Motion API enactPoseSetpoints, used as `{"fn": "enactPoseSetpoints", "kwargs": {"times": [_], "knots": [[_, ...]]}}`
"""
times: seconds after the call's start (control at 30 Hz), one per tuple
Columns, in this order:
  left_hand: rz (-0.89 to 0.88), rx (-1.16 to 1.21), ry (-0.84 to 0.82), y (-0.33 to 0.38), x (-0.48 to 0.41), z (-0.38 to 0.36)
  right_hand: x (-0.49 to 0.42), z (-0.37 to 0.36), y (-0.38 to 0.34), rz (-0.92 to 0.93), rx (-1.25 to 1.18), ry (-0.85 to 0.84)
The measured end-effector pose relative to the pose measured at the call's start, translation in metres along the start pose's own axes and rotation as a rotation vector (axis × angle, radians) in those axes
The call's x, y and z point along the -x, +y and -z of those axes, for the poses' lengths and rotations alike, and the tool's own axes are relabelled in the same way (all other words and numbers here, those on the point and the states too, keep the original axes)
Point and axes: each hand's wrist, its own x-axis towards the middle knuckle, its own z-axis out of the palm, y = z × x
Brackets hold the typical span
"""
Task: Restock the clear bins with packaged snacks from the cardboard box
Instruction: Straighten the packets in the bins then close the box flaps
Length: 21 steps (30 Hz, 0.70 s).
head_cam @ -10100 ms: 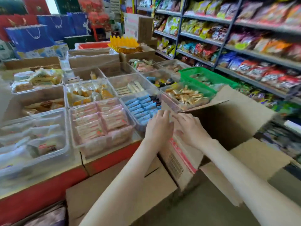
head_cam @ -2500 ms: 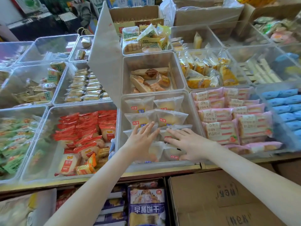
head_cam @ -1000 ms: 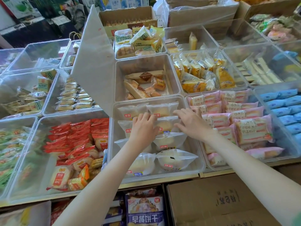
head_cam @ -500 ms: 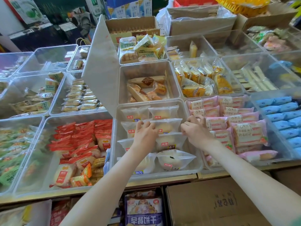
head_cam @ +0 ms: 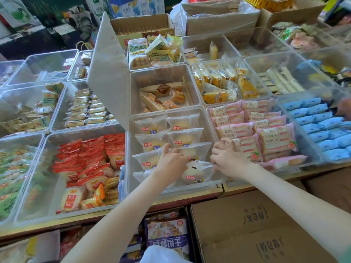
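A clear bin [head_cam: 127, 149] in front of me holds white frosted bun packets [head_cam: 182, 137] laid in two columns. Both hands are inside it, near its front. My left hand [head_cam: 171, 161] rests on a packet in the third row, fingers curled on its edge. My right hand [head_cam: 227, 158] pinches the right edge of the packet [head_cam: 195, 174] lying nearest the front. The bin's hinged lid [head_cam: 108, 73] stands raised on the left. A closed cardboard box [head_cam: 247, 226] sits below the counter at the right.
Neighbouring clear bins hold pink sandwich-cake packets [head_cam: 266, 133], blue packets [head_cam: 322, 126], red packets [head_cam: 91, 154] and yellow cakes [head_cam: 218, 84]. Cardboard boxes [head_cam: 218, 18] stand behind the bins. Purple biscuit packs [head_cam: 167, 234] are stacked under the counter edge.
Both hands have drawn back from the middle rows of bun packets toward the front of the bin. The right hand now grips the edge of the front packet.
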Motion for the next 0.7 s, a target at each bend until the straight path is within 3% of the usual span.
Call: {"fn": "enactPoseSetpoints", "kwargs": {"times": [0.17, 0.27, 0.37, 0.47, 0.7], "knots": [[0.046, -0.014, 0.007, -0.002, 0.004, -0.011, -0.013, 0.007, -0.009, -0.070, 0.077, 0.087], [0.086, -0.007, 0.013, -0.004, 0.005, -0.014, -0.027, 0.009, -0.007, -0.112, 0.094, 0.020], [0.088, -0.014, 0.136, 0.000, 0.006, -0.008, -0.030, 0.015, -0.006, -0.100, 0.131, -0.065], [0.142, 0.002, 0.044, 0.004, 0.005, -0.013, -0.018, 0.018, -0.010, -0.088, 0.118, -0.155], [0.159, 0.180, 0.071, -0.007, 0.012, -0.005, -0.013, 0.024, -0.023, -0.187, 0.132, -0.214]]}}
